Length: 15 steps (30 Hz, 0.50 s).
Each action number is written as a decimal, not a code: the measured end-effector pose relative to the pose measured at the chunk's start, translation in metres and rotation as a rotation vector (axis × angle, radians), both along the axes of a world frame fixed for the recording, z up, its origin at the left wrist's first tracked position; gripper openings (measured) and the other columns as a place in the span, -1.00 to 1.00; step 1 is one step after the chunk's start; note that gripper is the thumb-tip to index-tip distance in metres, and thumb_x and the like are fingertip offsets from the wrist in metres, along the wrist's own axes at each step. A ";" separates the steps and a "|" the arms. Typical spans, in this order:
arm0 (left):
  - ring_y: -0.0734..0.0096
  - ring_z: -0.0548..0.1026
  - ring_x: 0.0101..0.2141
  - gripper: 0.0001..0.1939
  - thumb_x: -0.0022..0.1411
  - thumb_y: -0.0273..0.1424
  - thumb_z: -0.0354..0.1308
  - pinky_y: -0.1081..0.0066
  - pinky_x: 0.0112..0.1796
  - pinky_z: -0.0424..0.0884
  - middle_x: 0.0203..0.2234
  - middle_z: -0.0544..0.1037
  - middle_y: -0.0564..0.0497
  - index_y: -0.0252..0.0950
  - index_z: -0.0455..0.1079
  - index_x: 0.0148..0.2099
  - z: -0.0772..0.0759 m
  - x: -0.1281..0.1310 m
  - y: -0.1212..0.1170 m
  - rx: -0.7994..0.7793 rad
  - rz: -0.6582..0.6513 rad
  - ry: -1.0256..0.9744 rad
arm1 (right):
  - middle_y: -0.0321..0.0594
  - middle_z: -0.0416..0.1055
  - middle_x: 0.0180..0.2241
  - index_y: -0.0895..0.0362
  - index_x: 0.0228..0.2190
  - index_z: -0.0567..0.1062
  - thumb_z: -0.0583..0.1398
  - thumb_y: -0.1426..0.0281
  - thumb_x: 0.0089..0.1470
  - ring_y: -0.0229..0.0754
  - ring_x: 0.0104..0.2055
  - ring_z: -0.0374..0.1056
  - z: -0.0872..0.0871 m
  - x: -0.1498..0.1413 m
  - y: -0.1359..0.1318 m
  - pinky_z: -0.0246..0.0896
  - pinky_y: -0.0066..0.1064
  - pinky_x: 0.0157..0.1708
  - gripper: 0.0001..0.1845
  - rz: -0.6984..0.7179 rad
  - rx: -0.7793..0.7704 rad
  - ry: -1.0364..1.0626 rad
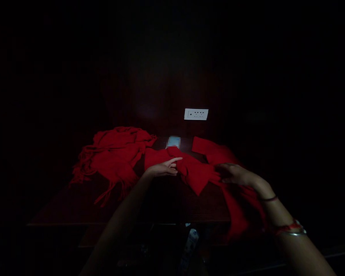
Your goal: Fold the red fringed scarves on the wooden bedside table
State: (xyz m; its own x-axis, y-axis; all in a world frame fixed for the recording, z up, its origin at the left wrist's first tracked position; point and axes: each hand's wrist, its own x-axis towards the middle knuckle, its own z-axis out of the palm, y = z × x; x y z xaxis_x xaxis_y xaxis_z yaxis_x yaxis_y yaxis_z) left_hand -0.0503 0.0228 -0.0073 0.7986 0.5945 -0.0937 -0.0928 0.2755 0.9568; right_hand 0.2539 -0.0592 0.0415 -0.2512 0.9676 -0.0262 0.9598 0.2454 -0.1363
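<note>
I see the red cloth (199, 176) lying between both hands on the dark worktop (205, 209), the fingers of my left hand (162, 168) loosely spread against it, probably for steadiness, though whether my right hand (236, 174) grips I cannot tell.

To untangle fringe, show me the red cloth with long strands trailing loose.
The crumpled red heap at left: long strands trail from its near side. The centre cloth and right cloth show no such strands.

I'm in a dark indoor room, home or shop I can't tell, with a wall socket (196, 114) above my wooden bench (201, 209).
</note>
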 end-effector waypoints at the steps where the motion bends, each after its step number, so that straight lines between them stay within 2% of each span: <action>1: 0.47 0.40 -0.27 -0.26 -0.16 -0.58 0.23 0.46 -0.24 0.28 -0.19 0.37 -0.05 -0.21 0.07 0.09 0.000 0.001 -0.001 0.019 0.002 -0.028 | -0.11 0.31 -0.11 0.12 -0.07 0.30 0.18 0.40 -0.19 -0.12 -0.10 0.25 -0.005 -0.003 -0.001 0.14 -0.36 -0.16 -0.46 0.017 0.000 0.016; 4: 0.46 0.40 -0.28 -0.36 -0.13 -0.55 0.22 0.46 -0.25 0.28 -0.23 0.39 -0.06 -0.28 0.13 0.04 -0.002 0.004 -0.001 0.072 0.059 -0.088 | -0.06 0.35 -0.17 0.17 -0.12 0.35 0.08 0.40 -0.07 -0.13 -0.15 0.28 -0.014 -0.005 -0.004 0.14 -0.39 -0.19 -0.60 -0.036 0.020 0.014; 7: 0.55 0.40 -0.40 -0.42 -0.08 -0.50 0.19 0.52 -0.35 0.29 -0.31 0.39 0.00 -0.26 0.14 0.03 -0.001 0.005 0.001 0.127 0.067 -0.062 | -0.05 0.39 -0.25 0.20 -0.24 0.41 0.03 0.42 -0.02 -0.15 -0.22 0.31 -0.017 0.007 -0.002 0.15 -0.42 -0.23 -0.72 -0.035 0.086 0.055; 9: 0.60 0.38 -0.43 -0.46 -0.07 -0.50 0.18 0.56 -0.39 0.28 -0.35 0.39 0.03 -0.27 0.17 0.01 0.000 0.004 0.002 0.166 0.107 -0.058 | -0.06 0.38 -0.24 0.20 -0.28 0.42 0.04 0.41 -0.02 -0.16 -0.22 0.31 -0.017 0.017 -0.002 0.14 -0.43 -0.24 -0.74 -0.011 0.124 0.085; 11: 0.57 0.37 -0.38 -0.52 -0.06 -0.50 0.17 0.54 -0.32 0.27 -0.35 0.38 0.03 -0.29 0.21 -0.03 0.001 0.004 0.003 0.182 0.169 -0.097 | -0.07 0.38 -0.24 0.20 -0.28 0.42 0.07 0.44 -0.07 -0.17 -0.23 0.31 -0.016 0.022 -0.004 0.14 -0.44 -0.24 -0.74 0.002 0.118 0.083; 13: 0.52 0.37 -0.30 -0.57 -0.05 -0.49 0.16 0.46 -0.22 0.26 -0.31 0.38 0.02 -0.28 0.23 -0.06 0.000 0.004 0.003 0.169 0.185 -0.139 | -0.06 0.38 -0.25 0.21 -0.27 0.42 0.08 0.45 -0.09 -0.17 -0.25 0.31 -0.015 0.015 -0.011 0.14 -0.43 -0.24 -0.72 -0.002 0.128 0.099; 15: 0.49 0.37 -0.27 -0.59 -0.04 -0.48 0.15 0.42 -0.19 0.25 -0.29 0.37 0.01 -0.26 0.24 -0.08 -0.001 0.007 0.002 0.150 0.157 -0.142 | -0.08 0.38 -0.28 0.20 -0.30 0.43 0.06 0.39 -0.04 -0.19 -0.27 0.31 -0.015 -0.004 -0.022 0.13 -0.44 -0.25 -0.74 -0.028 0.196 0.193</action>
State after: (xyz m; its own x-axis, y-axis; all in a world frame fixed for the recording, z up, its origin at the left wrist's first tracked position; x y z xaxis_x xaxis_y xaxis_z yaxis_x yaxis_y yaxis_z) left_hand -0.0436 0.0252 -0.0084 0.6942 0.7110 0.1118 -0.2600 0.1029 0.9601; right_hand 0.2503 -0.0807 0.0263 -0.2066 0.9561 0.2081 0.9276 0.2590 -0.2693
